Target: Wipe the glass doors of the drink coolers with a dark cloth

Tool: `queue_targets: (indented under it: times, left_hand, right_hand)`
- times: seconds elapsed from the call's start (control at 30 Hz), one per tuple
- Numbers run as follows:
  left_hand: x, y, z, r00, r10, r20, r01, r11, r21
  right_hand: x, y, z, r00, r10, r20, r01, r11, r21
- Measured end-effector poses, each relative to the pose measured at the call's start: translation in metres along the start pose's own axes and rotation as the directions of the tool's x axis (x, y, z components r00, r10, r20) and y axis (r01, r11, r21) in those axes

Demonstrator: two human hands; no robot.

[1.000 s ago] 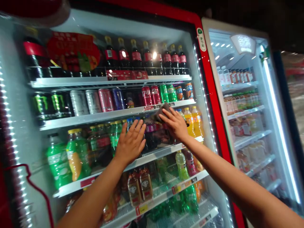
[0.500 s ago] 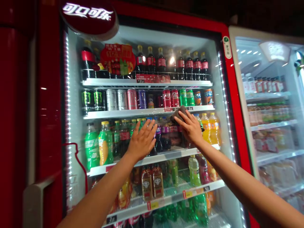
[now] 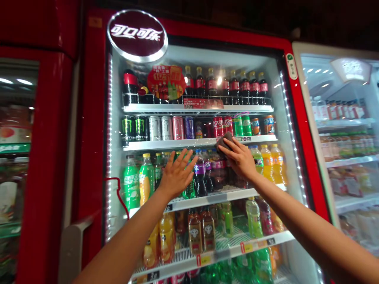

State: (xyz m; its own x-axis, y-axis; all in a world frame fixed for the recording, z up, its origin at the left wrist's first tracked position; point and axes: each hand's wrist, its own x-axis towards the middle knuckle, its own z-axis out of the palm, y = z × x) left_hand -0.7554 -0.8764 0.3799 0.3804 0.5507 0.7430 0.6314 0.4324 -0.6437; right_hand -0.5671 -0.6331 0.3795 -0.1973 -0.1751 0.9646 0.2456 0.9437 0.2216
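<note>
A red-framed drinks fridge [image 3: 201, 30] with a glass door fills the middle of the head view. My left hand [image 3: 179, 173] lies spread against the glass in front of the bottle shelf, holding nothing. To its right, my right hand [image 3: 240, 157] presses a dark grey cloth [image 3: 224, 142] to the door just under the can shelf. Fingers of that hand rest over the cloth and hide part of it. Behind the glass stand cola bottles, cans and green, purple and orange drinks.
The fridge's grey handle [image 3: 72, 246] is at the lower left. Another red fridge [image 3: 55, 118] stands on the left, and a white-framed one [image 3: 314, 130] on the right. A round lit sign [image 3: 137, 36] sits at the top left of the door.
The view has swung left, so the fridge appears further right and the left fridge now shows. Against the door, both hands and the cloth have shifted a little to the left.
</note>
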Motion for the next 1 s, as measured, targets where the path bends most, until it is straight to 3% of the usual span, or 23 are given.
queue_targets:
  times: [0.1,0.17,0.3,0.4,0.53,0.67,0.77,0.9,1.0]
  left_hand:
    - [-0.005,-0.005,0.003,1.0,0.014,-0.019,-0.014,1.0,0.006]
    - [-0.007,-0.005,0.005,0.999,0.016,-0.039,-0.016,1.0,0.006]
    - [-0.008,-0.003,0.008,0.998,0.004,-0.058,-0.004,1.0,-0.004]
    - [-0.009,-0.001,0.009,0.998,-0.002,-0.059,0.001,1.0,-0.012]
    - [-0.01,-0.001,0.01,0.996,0.005,-0.085,-0.005,1.0,-0.007]
    - [-0.012,-0.001,0.011,0.995,0.001,-0.103,0.0,1.0,0.009]
    - [-0.012,-0.001,0.011,0.996,0.004,-0.089,-0.004,1.0,0.005]
    - [-0.012,-0.001,0.011,0.998,0.007,-0.069,-0.008,1.0,-0.003]
    - [-0.012,-0.001,0.012,0.997,0.008,-0.079,-0.008,1.0,0.002]
  right_hand:
    - [0.011,0.024,0.002,0.988,0.099,-0.115,-0.098,0.995,0.015]
    - [0.034,0.025,0.011,0.968,0.176,-0.182,-0.177,0.984,0.008]
    - [0.065,-0.015,0.031,0.966,0.171,-0.192,-0.181,0.983,-0.035]
    - [0.049,-0.045,0.031,0.991,0.062,-0.117,-0.069,0.996,-0.057]
    - [0.013,-0.04,0.018,0.997,-0.048,-0.053,0.044,0.997,-0.07]
    - [0.028,-0.028,0.023,0.976,0.101,-0.191,-0.118,0.99,-0.082]
    - [0.056,-0.047,0.038,0.951,0.183,-0.249,-0.209,0.974,-0.082]
    - [0.051,-0.08,0.043,0.992,0.043,-0.118,-0.053,0.995,-0.085]
    - [0.026,-0.078,0.034,0.998,-0.062,-0.03,0.06,0.996,-0.069]
